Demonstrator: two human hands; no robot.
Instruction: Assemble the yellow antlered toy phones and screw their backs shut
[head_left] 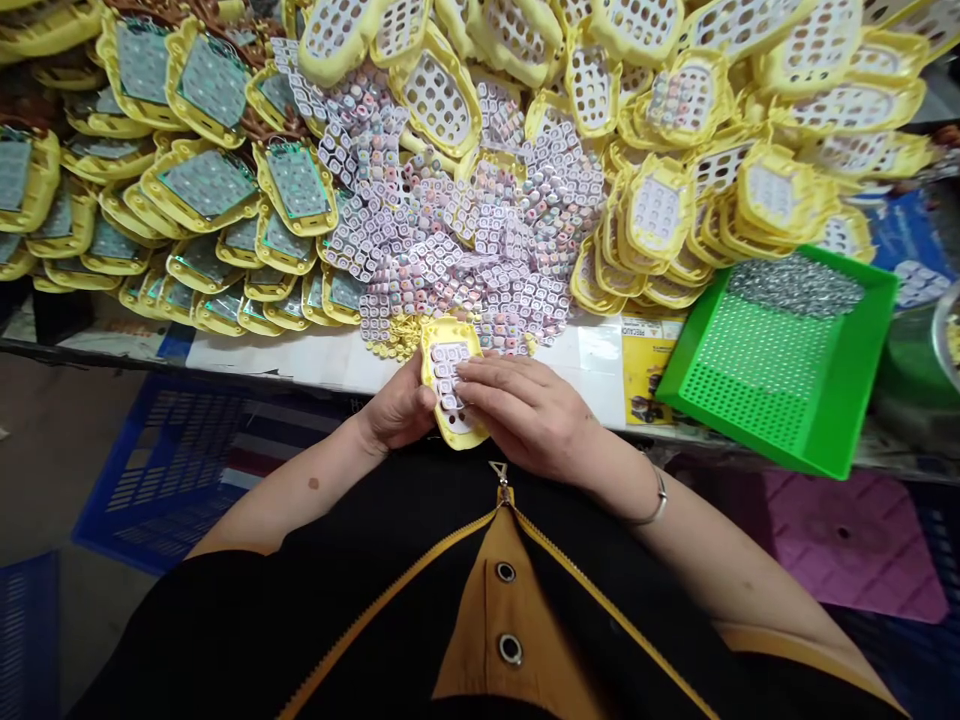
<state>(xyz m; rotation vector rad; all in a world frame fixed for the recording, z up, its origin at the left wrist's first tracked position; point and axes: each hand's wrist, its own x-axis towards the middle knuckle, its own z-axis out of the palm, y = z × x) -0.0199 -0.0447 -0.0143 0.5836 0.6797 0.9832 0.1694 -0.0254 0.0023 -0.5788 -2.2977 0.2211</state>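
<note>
My left hand (399, 408) grips a yellow plastic shell (459, 438) by its left side, thumb over the rim, just in front of the table edge. A pale lilac button pad (448, 372) lies in the shell's recess, while round holes show bare at the lower end. The fingers of my right hand (536, 412) are pressed together on the pad's right edge; their tips hide part of it. Beyond my hands spreads a heap of loose button pads (480, 235). Small yellow pieces (394, 338) lie in a pile just left of the held shell.
Yellow shells with green circuit boards (206, 180) are stacked on the left. Empty-holed shells (592, 85) and shells with pads (658, 210) crowd the back and right. A green perforated basket (772, 385) holds silvery screws (795, 285). Below are a blue crate (161, 460) and pink stool (855, 540).
</note>
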